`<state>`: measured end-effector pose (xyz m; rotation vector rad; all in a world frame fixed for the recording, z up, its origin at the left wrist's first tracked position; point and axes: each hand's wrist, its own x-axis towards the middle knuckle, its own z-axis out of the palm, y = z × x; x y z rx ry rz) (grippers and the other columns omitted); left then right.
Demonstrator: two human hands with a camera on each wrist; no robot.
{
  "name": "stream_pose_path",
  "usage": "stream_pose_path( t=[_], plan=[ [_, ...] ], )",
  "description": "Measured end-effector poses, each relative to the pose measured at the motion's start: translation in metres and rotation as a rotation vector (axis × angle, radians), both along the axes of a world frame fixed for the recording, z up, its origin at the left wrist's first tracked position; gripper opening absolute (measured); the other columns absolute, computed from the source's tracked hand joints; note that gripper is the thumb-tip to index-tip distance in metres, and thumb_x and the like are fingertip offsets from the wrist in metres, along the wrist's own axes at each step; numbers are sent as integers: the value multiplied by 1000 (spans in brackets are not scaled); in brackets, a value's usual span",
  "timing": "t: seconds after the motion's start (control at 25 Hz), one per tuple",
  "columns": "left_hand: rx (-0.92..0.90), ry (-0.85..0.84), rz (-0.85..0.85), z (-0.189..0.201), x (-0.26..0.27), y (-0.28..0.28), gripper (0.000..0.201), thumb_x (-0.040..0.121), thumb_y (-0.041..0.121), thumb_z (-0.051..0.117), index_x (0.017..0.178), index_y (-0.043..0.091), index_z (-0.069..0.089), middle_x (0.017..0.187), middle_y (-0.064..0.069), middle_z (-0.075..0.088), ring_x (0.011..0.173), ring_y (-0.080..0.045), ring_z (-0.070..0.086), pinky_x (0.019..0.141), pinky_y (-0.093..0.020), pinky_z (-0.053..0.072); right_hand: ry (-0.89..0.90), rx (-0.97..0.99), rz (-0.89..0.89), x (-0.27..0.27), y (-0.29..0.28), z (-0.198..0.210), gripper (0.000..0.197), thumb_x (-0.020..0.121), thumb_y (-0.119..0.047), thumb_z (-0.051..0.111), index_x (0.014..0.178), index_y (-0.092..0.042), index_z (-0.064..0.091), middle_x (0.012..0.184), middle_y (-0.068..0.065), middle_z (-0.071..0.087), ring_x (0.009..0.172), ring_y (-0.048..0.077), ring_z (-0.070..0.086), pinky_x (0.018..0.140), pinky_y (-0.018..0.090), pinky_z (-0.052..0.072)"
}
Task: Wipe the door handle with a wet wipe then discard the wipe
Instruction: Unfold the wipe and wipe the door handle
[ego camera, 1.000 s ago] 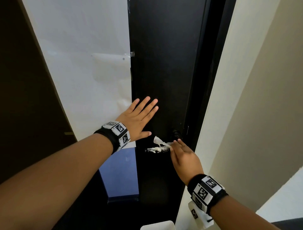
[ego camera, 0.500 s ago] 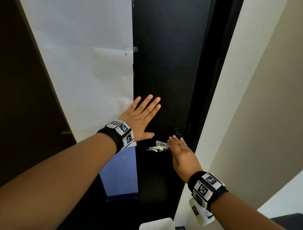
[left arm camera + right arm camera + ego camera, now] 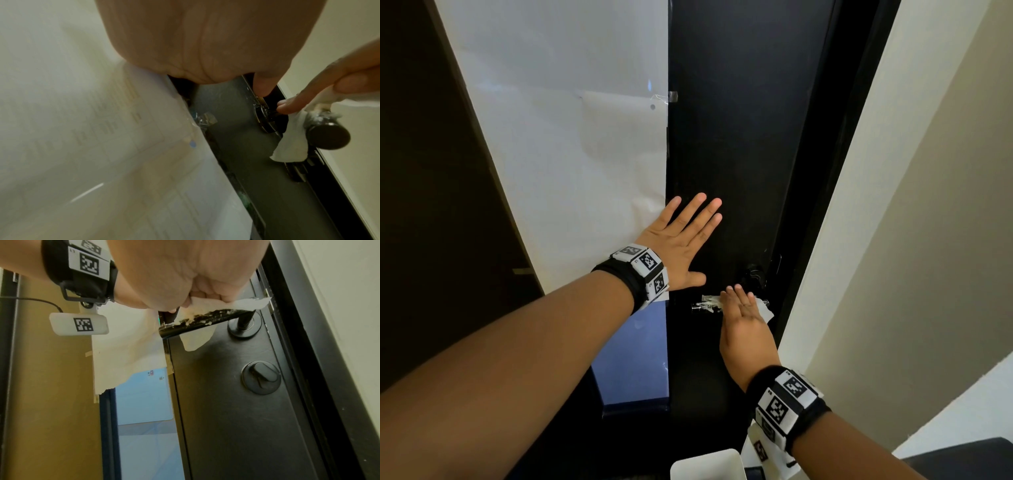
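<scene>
A black bar door handle (image 3: 695, 307) sticks out from the black door (image 3: 739, 137); whitish smears cover it in the right wrist view (image 3: 195, 324). My right hand (image 3: 739, 308) lies over the handle with straight fingers and holds a white wet wipe (image 3: 765, 310) against the bar. The wipe (image 3: 242, 304) is tucked under the palm, and in the left wrist view it (image 3: 287, 149) hangs beside the handle's end cap (image 3: 329, 136), pinched between thumb and finger. Flat on the door above the handle rests my left hand (image 3: 681, 240), fingers straight, holding nothing.
A round lock knob (image 3: 261, 377) sits on the door close to the handle. White paper (image 3: 568, 137) covers the glass panel left of the door. A cream wall (image 3: 928, 240) stands at the right. A white bin rim (image 3: 705, 462) shows at the bottom edge.
My right hand has slid the wipe along the handle toward the door edge; a flap of wipe now shows right of the hand. The left hand stays flat on the door.
</scene>
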<state>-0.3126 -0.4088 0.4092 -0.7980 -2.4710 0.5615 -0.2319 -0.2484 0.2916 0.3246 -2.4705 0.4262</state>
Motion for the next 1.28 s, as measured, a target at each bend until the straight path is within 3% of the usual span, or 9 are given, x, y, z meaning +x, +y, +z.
stream_pose_path(
  t=[0.16, 0.76, 1.04, 1.16, 1.28],
  plan=[
    [-2, 7, -2, 0, 1, -1, 103, 79, 71, 30, 143, 12, -25, 150, -9, -35, 139, -30, -33, 112, -49, -22, -12, -16, -19, 2, -15, 1, 52, 66, 14, 65, 117, 9, 59, 120, 26, 63, 119, 38, 56, 104, 50, 31],
    [-6, 8, -4, 0, 0, 0, 100, 80, 67, 31, 142, 13, -26, 150, -9, -36, 140, -31, -31, 114, -50, -20, -111, -15, 47, 12, -42, 10, 53, 61, 12, 71, 113, 11, 60, 117, 30, 63, 115, 42, 58, 98, 56, 40],
    [-2, 12, -4, -1, 0, 0, 99, 80, 65, 30, 145, 13, -22, 151, -8, -34, 141, -30, -31, 115, -50, -17, -152, -45, 109, 16, -49, 11, 47, 71, 9, 63, 117, 14, 56, 122, 34, 58, 118, 45, 54, 102, 55, 27],
    [-2, 7, -2, -1, 0, 0, 99, 80, 65, 31, 145, 13, -22, 151, -8, -35, 140, -30, -32, 114, -49, -19, -160, -72, 139, 20, -48, 15, 43, 78, 8, 52, 121, 13, 54, 126, 34, 55, 122, 46, 50, 102, 50, 24],
    [-7, 6, 7, 0, 0, 0, 99, 80, 66, 30, 145, 13, -23, 151, -8, -36, 140, -30, -32, 114, -49, -20, -204, -112, 190, 28, -48, 23, 50, 84, 9, 52, 134, 6, 45, 141, 29, 42, 133, 40, 38, 106, 36, 20]
  ],
)
